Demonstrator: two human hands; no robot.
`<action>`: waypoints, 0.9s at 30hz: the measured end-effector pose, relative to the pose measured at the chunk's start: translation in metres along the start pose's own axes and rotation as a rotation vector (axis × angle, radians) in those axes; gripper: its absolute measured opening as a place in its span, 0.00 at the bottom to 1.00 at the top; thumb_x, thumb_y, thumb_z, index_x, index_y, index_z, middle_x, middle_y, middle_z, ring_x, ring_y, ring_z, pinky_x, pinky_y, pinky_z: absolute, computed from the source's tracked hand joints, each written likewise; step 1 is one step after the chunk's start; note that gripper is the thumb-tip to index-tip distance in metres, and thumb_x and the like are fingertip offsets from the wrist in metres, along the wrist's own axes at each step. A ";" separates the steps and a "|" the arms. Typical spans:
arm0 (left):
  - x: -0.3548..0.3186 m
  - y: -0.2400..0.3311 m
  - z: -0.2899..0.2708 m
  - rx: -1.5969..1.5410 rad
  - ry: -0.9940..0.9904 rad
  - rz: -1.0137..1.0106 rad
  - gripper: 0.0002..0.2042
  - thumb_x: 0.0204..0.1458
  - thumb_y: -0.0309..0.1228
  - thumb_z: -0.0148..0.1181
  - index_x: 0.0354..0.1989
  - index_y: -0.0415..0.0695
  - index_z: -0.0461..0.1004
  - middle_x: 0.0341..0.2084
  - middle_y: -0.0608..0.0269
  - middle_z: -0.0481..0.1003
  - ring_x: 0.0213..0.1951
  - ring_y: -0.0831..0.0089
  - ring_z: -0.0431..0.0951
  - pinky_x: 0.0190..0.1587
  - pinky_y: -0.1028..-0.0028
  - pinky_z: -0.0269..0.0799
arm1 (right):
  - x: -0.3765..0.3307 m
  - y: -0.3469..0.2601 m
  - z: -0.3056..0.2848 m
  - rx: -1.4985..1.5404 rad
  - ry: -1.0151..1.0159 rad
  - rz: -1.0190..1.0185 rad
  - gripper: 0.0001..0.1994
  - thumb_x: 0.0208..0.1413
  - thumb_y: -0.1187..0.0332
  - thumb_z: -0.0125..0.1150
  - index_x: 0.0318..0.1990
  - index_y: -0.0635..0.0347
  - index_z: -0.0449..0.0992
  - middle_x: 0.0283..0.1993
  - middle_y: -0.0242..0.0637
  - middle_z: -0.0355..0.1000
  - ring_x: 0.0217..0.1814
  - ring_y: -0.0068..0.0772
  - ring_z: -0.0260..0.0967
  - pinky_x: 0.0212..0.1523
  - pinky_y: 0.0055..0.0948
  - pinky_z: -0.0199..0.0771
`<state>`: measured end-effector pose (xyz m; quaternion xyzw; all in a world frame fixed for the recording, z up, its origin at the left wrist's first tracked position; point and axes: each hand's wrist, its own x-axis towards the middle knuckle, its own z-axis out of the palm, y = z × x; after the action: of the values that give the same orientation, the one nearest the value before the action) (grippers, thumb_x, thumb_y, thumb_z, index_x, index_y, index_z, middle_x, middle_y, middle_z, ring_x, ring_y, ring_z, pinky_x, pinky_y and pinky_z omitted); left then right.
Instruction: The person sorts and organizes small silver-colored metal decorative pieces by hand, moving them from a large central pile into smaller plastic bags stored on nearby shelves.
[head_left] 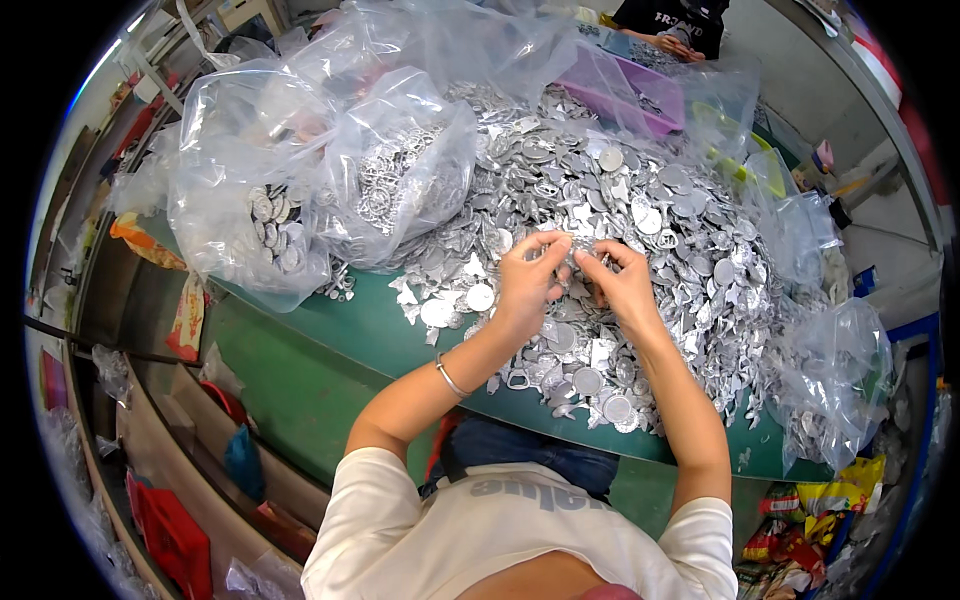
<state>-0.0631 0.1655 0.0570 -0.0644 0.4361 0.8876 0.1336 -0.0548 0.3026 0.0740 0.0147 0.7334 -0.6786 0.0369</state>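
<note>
My left hand (pixel 530 282) and my right hand (pixel 625 285) meet over a heap of silvery metal pieces (pixel 690 215). Thumb and forefinger of each are pinched together, the fingertips almost touching. A small silvery metal piece (pixel 582 243) shows between them; its outline blends into the heap behind, so its exact shape cannot be told. Round discs, star-like shapes and flat cut-outs make up the heap. Close to my left wrist lie pale round discs (pixel 480 297) near the heap's edge.
The heap covers much of a green table (pixel 340 325). Clear plastic bags (pixel 395 160) with metal parts stand at the left. Behind are a purple bin (pixel 625 90) and a co-worker's hands (pixel 677 47). A crumpled clear bag (pixel 840 370) lies at the right edge.
</note>
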 end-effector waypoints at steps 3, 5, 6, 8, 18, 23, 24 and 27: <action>-0.002 -0.001 0.001 0.030 -0.047 -0.001 0.13 0.52 0.27 0.54 0.45 0.38 0.68 0.25 0.68 0.68 0.22 0.83 0.65 0.15 0.86 0.54 | -0.001 -0.001 -0.001 0.032 0.050 -0.016 0.10 0.50 0.64 0.59 0.25 0.60 0.71 0.16 0.25 0.61 0.15 0.13 0.55 0.13 0.15 0.51; -0.002 0.001 0.000 0.016 -0.111 -0.011 0.14 0.52 0.27 0.53 0.46 0.38 0.67 0.24 0.68 0.68 0.22 0.83 0.65 0.15 0.86 0.54 | 0.003 -0.001 -0.008 0.198 0.034 0.095 0.10 0.51 0.64 0.58 0.26 0.61 0.72 0.16 0.25 0.62 0.13 0.12 0.54 0.13 0.15 0.50; -0.003 0.002 -0.001 0.008 -0.140 -0.015 0.14 0.52 0.26 0.53 0.47 0.37 0.67 0.24 0.68 0.67 0.22 0.83 0.65 0.16 0.86 0.53 | 0.004 0.002 -0.010 0.150 0.018 0.064 0.10 0.51 0.64 0.58 0.26 0.61 0.72 0.16 0.25 0.62 0.14 0.12 0.55 0.13 0.15 0.50; -0.001 0.002 -0.002 0.011 -0.133 -0.044 0.15 0.51 0.27 0.54 0.47 0.38 0.67 0.20 0.70 0.66 0.20 0.85 0.64 0.15 0.86 0.52 | 0.006 0.007 -0.012 0.053 -0.022 -0.003 0.10 0.52 0.64 0.57 0.26 0.62 0.72 0.16 0.26 0.63 0.14 0.12 0.55 0.12 0.16 0.49; -0.004 -0.010 -0.016 0.176 0.000 0.037 0.14 0.49 0.36 0.57 0.44 0.49 0.72 0.20 0.71 0.70 0.17 0.85 0.63 0.13 0.83 0.56 | 0.019 0.029 -0.024 0.079 0.029 0.055 0.08 0.56 0.64 0.50 0.31 0.57 0.70 0.17 0.24 0.59 0.15 0.15 0.54 0.12 0.15 0.49; -0.018 -0.023 -0.013 -0.293 -0.019 -0.119 0.10 0.50 0.39 0.54 0.34 0.46 0.70 0.24 0.72 0.66 0.18 0.84 0.61 0.12 0.84 0.48 | 0.018 0.014 -0.019 0.714 -0.246 0.328 0.13 0.53 0.66 0.50 0.44 0.63 0.66 0.36 0.38 0.67 0.31 0.23 0.65 0.20 0.16 0.64; -0.023 -0.023 -0.011 -0.365 -0.020 -0.146 0.10 0.50 0.39 0.53 0.32 0.47 0.69 0.23 0.73 0.65 0.18 0.85 0.62 0.12 0.84 0.48 | 0.003 -0.002 0.001 0.775 -0.203 0.361 0.14 0.53 0.66 0.50 0.44 0.64 0.65 0.37 0.38 0.67 0.33 0.24 0.66 0.22 0.16 0.66; -0.035 -0.025 -0.005 -0.516 0.153 -0.015 0.09 0.50 0.39 0.53 0.33 0.47 0.69 0.23 0.73 0.65 0.19 0.86 0.62 0.13 0.85 0.49 | -0.002 -0.001 0.030 0.644 0.013 0.329 0.15 0.52 0.66 0.51 0.45 0.64 0.64 0.37 0.37 0.67 0.34 0.26 0.65 0.24 0.20 0.67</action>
<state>-0.0223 0.1699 0.0428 -0.1665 0.2038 0.9609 0.0860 -0.0513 0.2723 0.0729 0.1478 0.4700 -0.8598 0.1342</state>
